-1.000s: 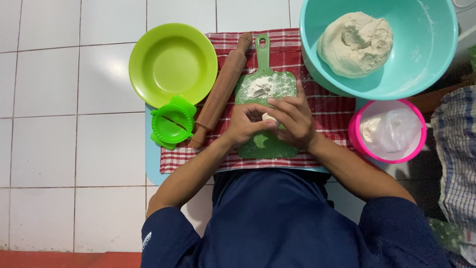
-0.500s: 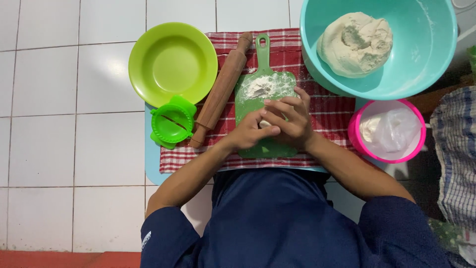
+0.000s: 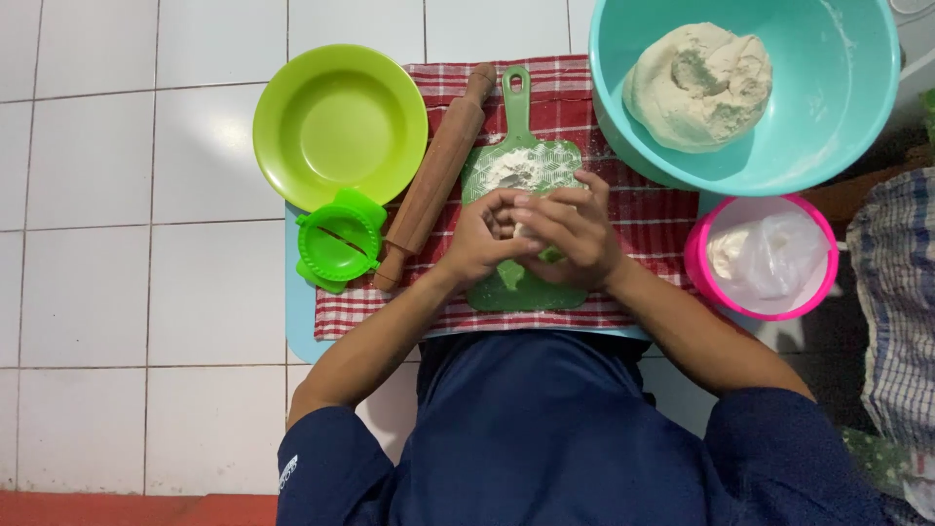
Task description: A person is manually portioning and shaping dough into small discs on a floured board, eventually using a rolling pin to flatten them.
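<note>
Both my hands meet over a green cutting board [image 3: 518, 166] dusted with flour. My left hand [image 3: 479, 241] and my right hand [image 3: 573, 234] are cupped together around a small piece of pale dough [image 3: 521, 229], mostly hidden between the fingers. A wooden rolling pin [image 3: 435, 175] lies slanted just left of the board on a red checked cloth [image 3: 643, 209]. A large lump of dough [image 3: 697, 86] rests in a teal bowl [image 3: 828, 97] at the upper right.
A lime green plate [image 3: 339, 127] and a green round dumpling press [image 3: 337, 242] sit left of the rolling pin. A pink bowl [image 3: 697, 258] holding a white plastic bag stands at the right. White floor tiles surround the light blue mat [image 3: 298, 321]. Checked fabric [image 3: 901, 312] lies far right.
Both hands shifted slightly up the board and their fingers turned around the small dough piece. Everything else stayed where it was.
</note>
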